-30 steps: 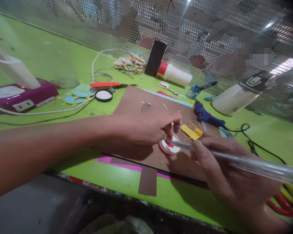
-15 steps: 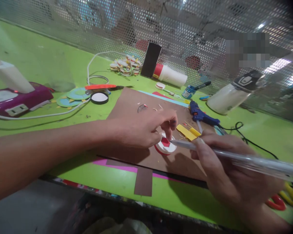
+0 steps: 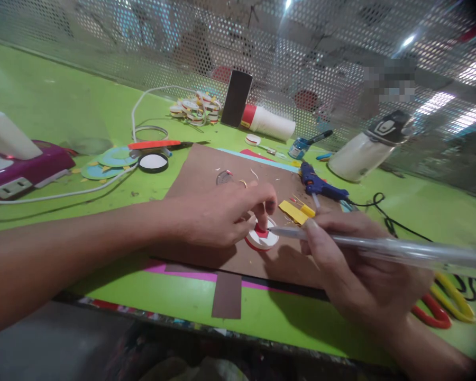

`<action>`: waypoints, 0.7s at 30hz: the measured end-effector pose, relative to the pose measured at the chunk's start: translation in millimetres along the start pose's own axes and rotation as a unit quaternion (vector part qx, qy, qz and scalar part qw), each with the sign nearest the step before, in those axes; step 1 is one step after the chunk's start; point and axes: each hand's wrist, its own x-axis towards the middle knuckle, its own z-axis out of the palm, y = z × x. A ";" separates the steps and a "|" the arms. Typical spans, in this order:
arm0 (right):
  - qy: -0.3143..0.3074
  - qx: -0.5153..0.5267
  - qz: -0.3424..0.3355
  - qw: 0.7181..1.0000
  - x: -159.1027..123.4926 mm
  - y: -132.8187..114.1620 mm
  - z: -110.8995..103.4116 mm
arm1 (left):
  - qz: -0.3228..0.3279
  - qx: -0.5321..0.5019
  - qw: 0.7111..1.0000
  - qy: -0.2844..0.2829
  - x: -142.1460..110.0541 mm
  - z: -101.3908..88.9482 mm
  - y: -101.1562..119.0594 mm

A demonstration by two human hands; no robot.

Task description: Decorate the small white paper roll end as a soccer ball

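Observation:
My left hand [image 3: 238, 214] reaches across from the left with curled fingers, a fingertip pressing on a small red piece [image 3: 261, 232]. The red piece lies on a round white disc [image 3: 266, 242] with a red edge, and the thumb side of the hand is by the disc's rim. My right hand [image 3: 365, 270] grips a clear-barrelled pen [image 3: 357, 242]. Its tip meets the red piece near the left fingertip. Under the disc is a brown sheet [image 3: 198, 185]. Just beyond the disc are yellow strips [image 3: 295, 211] and small scraps.
A blue glue gun [image 3: 321, 185] lies at the sheet's right edge, its cord trailing right. Behind stand a phone [image 3: 237, 99], a blue jar [image 3: 299, 148] and a bottle [image 3: 360, 156]. An orange cutter [image 3: 154, 144] and purple power strip [image 3: 27, 169] are left; red-and-yellow handles [image 3: 452, 301] right.
The whole view has shifted slightly, so most things appear farther left. Both hands keep nearly the same pose, the fingertip on the red piece and the pen tip against it.

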 end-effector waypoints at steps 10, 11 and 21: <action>-0.026 0.041 -0.001 0.999 0.0 -2.5 8.6 | -0.008 -0.003 1.000 -0.003 -0.4 -0.6 0.8; -0.029 0.046 0.002 0.999 -0.7 -2.1 9.3 | -0.013 -0.006 1.000 -0.003 0.1 -0.6 0.6; -0.040 0.064 0.004 0.997 -2.2 -0.4 12.1 | -0.022 -0.021 0.999 -0.008 2.8 -0.3 -2.6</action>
